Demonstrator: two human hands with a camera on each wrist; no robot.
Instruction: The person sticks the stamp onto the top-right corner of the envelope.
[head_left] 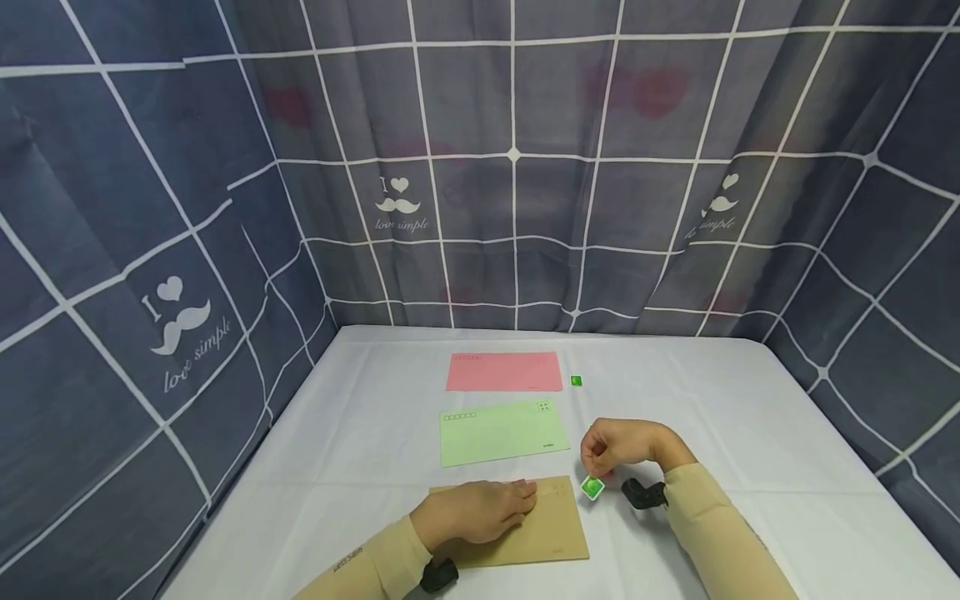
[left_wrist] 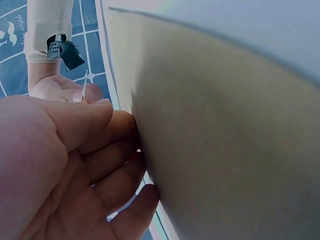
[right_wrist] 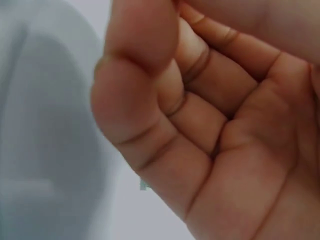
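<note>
In the head view my left hand (head_left: pixel 483 510) rests on a brown kraft envelope (head_left: pixel 558 533) near the table's front, its fingertips lying on the upper part. The left wrist view shows those fingers (left_wrist: pixel 125 187) lightly bent against the envelope's face (left_wrist: pixel 215 120). Just right of the envelope, my right hand (head_left: pixel 618 443) pinches a small green stamp (head_left: pixel 592 487) with a white border between thumb and fingertips. From the left wrist the stamp (left_wrist: pixel 84 89) appears edge-on as a thin white sliver. In the right wrist view the curled fingers (right_wrist: pixel 150 115) hide it.
Behind the brown envelope lie a light green envelope (head_left: pixel 502 433) and, farther back, a pink envelope (head_left: pixel 504 372). Another small green stamp (head_left: pixel 576 381) lies right of the pink one. A white cloth covers the table (head_left: pixel 360 417); dark checked curtains (head_left: pixel 480 200) enclose its back and sides.
</note>
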